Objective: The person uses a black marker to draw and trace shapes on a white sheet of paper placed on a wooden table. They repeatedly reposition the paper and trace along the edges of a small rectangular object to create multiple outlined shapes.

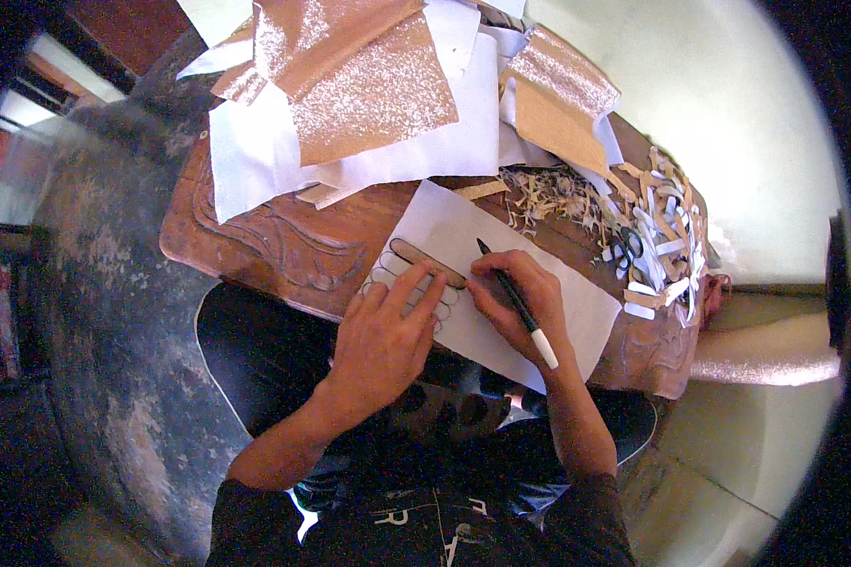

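Observation:
A white sheet (529,331) lies at a slant on the near side of a carved wooden table. Several long rounded outlines are drawn at its left side. Over them rests a thin brown strip (425,262) with rounded ends. My left hand (383,331) is open, fingers stretched out, with the fingertips on the strip and outlines. A black pen (520,304) with a white end sits in my closed right hand (531,293). Its dark pointed end sticks up past the fingers, away from me, and the white end points toward my wrist. The right thumb and fingertips are close to the strip's right end.
Large white and shiny copper-coloured sheets (378,104) cover the table's far side. At right are a pile of shredded scraps (553,198), black-handled scissors (624,248) and many cut strips (671,246). A glittery copper roll (771,354) lies beyond the table's right edge.

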Tool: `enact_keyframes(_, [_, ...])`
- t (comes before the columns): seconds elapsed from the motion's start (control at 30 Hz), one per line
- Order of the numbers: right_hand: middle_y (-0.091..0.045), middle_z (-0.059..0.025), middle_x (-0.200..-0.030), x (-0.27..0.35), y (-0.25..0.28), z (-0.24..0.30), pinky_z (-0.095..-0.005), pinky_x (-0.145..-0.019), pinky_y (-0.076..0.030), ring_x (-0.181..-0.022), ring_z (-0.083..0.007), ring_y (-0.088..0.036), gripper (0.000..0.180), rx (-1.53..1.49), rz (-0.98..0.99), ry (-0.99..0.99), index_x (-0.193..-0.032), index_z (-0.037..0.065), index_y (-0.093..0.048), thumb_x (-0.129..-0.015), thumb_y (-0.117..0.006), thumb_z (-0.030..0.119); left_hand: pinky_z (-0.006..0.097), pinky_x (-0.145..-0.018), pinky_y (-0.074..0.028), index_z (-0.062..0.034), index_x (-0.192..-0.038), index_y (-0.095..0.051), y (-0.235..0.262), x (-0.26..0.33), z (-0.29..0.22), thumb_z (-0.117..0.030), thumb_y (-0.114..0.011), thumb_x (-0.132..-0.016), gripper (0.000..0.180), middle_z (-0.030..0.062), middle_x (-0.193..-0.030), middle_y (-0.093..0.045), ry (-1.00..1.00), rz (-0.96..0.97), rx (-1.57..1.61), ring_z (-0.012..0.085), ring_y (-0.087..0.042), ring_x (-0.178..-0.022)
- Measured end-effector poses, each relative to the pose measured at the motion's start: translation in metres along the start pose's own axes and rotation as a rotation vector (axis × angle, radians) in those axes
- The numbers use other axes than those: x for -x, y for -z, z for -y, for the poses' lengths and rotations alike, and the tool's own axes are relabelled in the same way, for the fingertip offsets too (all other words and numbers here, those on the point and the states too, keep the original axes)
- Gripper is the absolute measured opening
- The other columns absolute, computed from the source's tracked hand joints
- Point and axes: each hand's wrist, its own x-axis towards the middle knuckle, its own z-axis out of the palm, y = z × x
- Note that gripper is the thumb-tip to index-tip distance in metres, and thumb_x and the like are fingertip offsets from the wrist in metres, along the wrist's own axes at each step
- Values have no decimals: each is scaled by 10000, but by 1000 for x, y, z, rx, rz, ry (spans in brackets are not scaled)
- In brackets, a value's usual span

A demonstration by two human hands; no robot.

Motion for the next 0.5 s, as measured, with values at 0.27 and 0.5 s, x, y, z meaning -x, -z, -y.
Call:
enact_keyframes(0.27, [-738,-122,-940,-3,10,13,-311,-818,-504,-882,-177,-665,411,-248,-5,-258,-1191,13,-654,-1059,-458,350,426,-819,-483,-99,-1371,-575,-6,1,1,-168,-660,-851,532,75,-1382,-567,41,2,-24,285,-584,-918])
enact_keyframes(0.5, [-703,-103,-1004,-13,19,13,-312,-815,-503,-921,-172,-652,353,-315,-33,-206,-1276,32,-603,-1027,-524,269,423,-794,-450,-113,-1415,-543,-12,4,-4,-188,-667,-811,622,58,-1430,-550,58,26,-155,270,-577,-910])
